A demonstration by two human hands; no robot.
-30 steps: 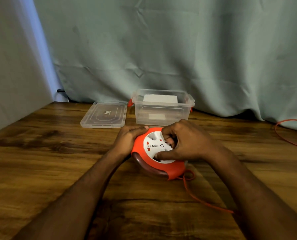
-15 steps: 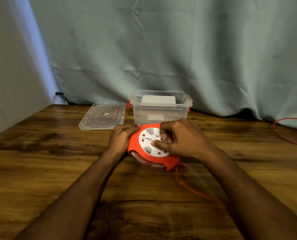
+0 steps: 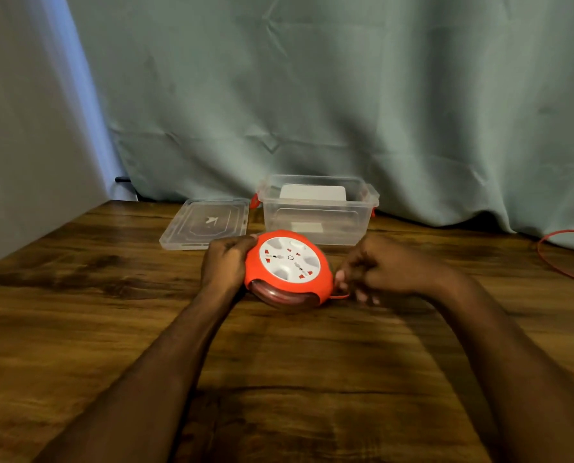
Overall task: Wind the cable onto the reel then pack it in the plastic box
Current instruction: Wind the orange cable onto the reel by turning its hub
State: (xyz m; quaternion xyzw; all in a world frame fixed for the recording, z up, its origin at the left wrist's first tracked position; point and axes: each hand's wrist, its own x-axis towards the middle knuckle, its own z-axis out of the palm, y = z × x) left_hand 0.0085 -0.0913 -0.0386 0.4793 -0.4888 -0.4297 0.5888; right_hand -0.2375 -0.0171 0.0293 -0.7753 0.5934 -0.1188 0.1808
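Observation:
A round red cable reel [image 3: 289,282] with a white socket face lies tilted on the wooden table, just in front of the clear plastic box [image 3: 315,225]. My left hand [image 3: 227,264] grips the reel's left rim. My right hand [image 3: 379,269] is at the reel's right side, fingers pinched on the thin red cable [image 3: 340,295] where it leaves the reel. More of that cable [image 3: 559,262] loops over the table at the far right. The box stands open, with a white card inside.
The box's clear lid [image 3: 207,223] lies flat to the left of the box. A teal curtain hangs behind the table, and a grey wall runs along the left. A black cord end shows at the back left corner.
My right hand has left the reel's white face and moved to the right side, taking hold of the cable. The loose cable loop in front of the reel has been pulled in.

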